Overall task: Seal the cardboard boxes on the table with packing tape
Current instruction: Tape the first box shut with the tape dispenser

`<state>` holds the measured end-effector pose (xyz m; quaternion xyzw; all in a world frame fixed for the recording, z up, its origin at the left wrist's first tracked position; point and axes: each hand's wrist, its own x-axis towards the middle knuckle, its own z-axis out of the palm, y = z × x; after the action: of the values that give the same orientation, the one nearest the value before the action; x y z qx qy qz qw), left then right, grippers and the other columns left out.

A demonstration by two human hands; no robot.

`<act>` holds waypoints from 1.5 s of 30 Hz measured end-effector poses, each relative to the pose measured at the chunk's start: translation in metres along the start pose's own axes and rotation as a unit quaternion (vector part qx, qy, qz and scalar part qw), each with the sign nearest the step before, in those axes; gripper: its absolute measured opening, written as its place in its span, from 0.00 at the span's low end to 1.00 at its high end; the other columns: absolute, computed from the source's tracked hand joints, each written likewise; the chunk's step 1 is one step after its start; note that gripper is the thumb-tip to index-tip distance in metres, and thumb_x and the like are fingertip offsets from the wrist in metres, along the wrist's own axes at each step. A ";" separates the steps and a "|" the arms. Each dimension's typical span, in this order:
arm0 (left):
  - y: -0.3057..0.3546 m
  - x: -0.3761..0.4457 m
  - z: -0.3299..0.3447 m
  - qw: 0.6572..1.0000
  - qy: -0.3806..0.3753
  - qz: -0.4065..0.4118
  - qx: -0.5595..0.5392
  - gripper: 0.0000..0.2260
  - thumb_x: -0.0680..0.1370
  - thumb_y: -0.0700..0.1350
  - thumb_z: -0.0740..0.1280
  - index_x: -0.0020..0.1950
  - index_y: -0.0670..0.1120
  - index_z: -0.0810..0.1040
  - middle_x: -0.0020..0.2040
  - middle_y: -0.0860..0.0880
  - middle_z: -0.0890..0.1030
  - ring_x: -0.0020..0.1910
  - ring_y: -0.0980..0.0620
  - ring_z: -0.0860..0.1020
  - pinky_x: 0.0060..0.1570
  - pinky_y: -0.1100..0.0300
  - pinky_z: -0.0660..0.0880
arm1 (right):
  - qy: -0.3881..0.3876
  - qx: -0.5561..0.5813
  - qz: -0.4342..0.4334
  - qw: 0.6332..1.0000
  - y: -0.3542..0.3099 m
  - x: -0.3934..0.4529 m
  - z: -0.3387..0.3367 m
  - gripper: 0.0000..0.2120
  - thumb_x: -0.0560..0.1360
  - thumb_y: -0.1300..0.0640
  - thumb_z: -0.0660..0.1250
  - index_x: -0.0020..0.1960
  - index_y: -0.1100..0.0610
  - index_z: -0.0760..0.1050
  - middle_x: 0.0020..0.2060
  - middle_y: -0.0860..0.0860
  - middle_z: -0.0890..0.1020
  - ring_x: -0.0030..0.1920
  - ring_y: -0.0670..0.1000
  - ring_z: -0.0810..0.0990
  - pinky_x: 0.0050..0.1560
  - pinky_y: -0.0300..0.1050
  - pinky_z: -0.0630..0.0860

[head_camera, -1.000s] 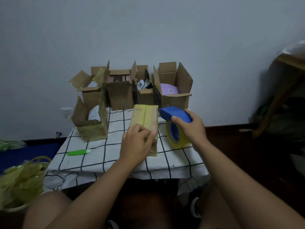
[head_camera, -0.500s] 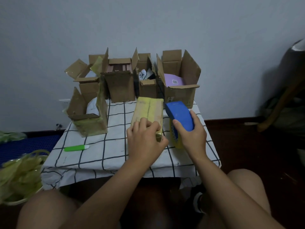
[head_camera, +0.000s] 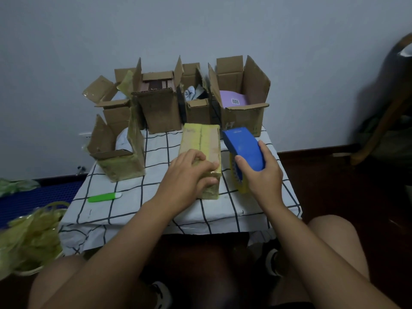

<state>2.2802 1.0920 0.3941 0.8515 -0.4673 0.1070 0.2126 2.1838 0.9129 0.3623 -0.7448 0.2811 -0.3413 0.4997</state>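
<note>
While the left hand (head_camera: 191, 172) presses flat on the closed, yellow-taped cardboard box (head_camera: 201, 150), the right hand (head_camera: 260, 175) grips the blue tape dispenser (head_camera: 244, 148); loosened tape could wrinkle.

A dark handwritten mark that looks like "H" or "17" stands on the front wall of the open cardboard box (head_camera: 243, 117) at one o'clock. Inside it, a purple item (head_camera: 233, 101) bears a QR code, too small to read.
</note>
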 end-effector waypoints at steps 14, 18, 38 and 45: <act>0.008 0.006 0.000 0.995 0.031 -0.090 -0.009 0.11 0.80 0.57 0.62 0.59 0.61 0.81 0.54 0.55 0.71 0.56 0.51 0.68 0.53 0.52 0.64 | 0.003 0.006 -0.004 1.000 0.002 0.004 0.001 0.34 0.73 0.45 0.74 0.75 0.47 0.67 0.60 0.37 0.71 0.59 0.39 0.70 0.59 0.36 0.69; 0.004 0.008 0.004 0.998 0.046 -0.042 0.030 0.13 0.78 0.60 0.62 0.57 0.59 0.83 0.52 0.53 0.74 0.51 0.47 0.71 0.48 0.51 0.65 | 0.003 0.008 -0.010 1.000 0.005 0.002 0.000 0.34 0.73 0.45 0.74 0.75 0.47 0.67 0.61 0.37 0.70 0.59 0.38 0.70 0.56 0.31 0.67; -0.004 0.006 0.007 0.993 0.063 0.033 0.091 0.18 0.77 0.60 0.58 0.62 0.57 0.79 0.47 0.50 0.71 0.46 0.47 0.71 0.43 0.50 0.70 | 0.002 0.022 -0.019 1.000 0.006 0.000 0.000 0.33 0.74 0.46 0.74 0.75 0.47 0.67 0.57 0.27 0.69 0.56 0.30 0.71 0.56 0.27 0.67; 0.012 0.010 0.015 0.990 0.106 -0.032 0.084 0.16 0.75 0.65 0.61 0.52 0.58 0.81 0.43 0.53 0.66 0.44 0.49 0.69 0.42 0.55 0.61 | 0.004 0.016 -0.025 1.000 0.007 -0.002 0.000 0.34 0.74 0.46 0.74 0.76 0.48 0.67 0.63 0.35 0.70 0.62 0.37 0.69 0.59 0.31 0.68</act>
<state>2.2750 1.0722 0.3876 0.8649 -0.4038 0.2281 0.1920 2.1824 0.9120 0.3555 -0.7421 0.2591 -0.3614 0.5016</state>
